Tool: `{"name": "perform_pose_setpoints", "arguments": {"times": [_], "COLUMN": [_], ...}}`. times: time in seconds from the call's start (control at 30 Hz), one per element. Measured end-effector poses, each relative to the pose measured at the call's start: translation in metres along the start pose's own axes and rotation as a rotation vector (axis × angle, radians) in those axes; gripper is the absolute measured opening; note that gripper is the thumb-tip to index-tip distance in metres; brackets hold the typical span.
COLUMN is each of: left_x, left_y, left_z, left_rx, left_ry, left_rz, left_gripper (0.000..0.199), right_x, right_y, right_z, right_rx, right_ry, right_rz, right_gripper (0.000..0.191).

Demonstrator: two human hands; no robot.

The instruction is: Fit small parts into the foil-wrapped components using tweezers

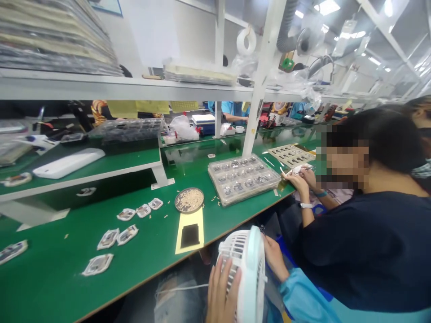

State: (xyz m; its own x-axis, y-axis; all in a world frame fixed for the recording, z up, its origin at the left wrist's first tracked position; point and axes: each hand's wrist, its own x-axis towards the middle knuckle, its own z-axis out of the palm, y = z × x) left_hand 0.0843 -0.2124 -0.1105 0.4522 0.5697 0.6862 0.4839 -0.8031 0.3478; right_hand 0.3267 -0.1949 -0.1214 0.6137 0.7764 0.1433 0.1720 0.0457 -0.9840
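"Starting at the left, what lay there?"

"White parts (107,239) sat apart on the green bench (144,251), perhaps for easy picking; a round dish (182,211) kept small bits (190,198) together."

"And the hands?"

"Fingers of the left hand (222,287) lay slightly spread on the grille (237,246) of the fan (256,269), off the bench's near edge, seemingly steadying it; its grip I couldn't tell. The right hand (274,255) was at the right side, fingertips hidden."

"Which way did the fan point?"

"Grille leftward, long axis roughly upright, rounded end uppermost."
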Motion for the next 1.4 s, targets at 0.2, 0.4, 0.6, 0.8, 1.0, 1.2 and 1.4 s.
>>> {"name": "perform_pose_setpoints", "arguments": {"times": [0.2,0.4,0.6,0.8,1.0,1.2,1.4], "left_x": [0.053,0.075,0.068,0.045,0.032,0.026,0.017], "left_y": [0.001,-0.011,-0.015,0.009,0.047,0.034,0.010], "left_z": [-0.040,-0.031,-0.022,-0.028,-0.035,-0.047,-0.052], "left_rx": [-0.154,-0.369,-0.329,-0.294,-0.253,-0.331,-0.488], "left_ry": [-0.256,-0.326,-0.333,-0.280,-0.275,-0.256,-0.087], "left_rz": [0.052,-0.015,-0.006,-0.078,-0.087,-0.056,-0.125], "left_gripper": [0.076,0.054,0.053,0.062,0.068,0.063,0.050], "right_x": [-0.020,-0.036,-0.036,-0.022,-0.001,0.009,0.017], "right_y": [0.031,0.049,0.051,0.049,0.045,0.042,0.041], "right_z": [-0.001,-0.002,0.003,-0.002,0.013,0.025,0.039], "right_rx": [0.028,0.081,0.089,0.095,0.127,0.162,0.127], "right_ry": [0.080,0.176,0.208,0.043,-0.135,-0.302,-0.393], "right_rz": [0.260,0.398,0.437,0.509,0.544,0.572,0.612], "right_gripper": [0.049,0.061,0.055,0.049,0.042,0.040,0.045]}}
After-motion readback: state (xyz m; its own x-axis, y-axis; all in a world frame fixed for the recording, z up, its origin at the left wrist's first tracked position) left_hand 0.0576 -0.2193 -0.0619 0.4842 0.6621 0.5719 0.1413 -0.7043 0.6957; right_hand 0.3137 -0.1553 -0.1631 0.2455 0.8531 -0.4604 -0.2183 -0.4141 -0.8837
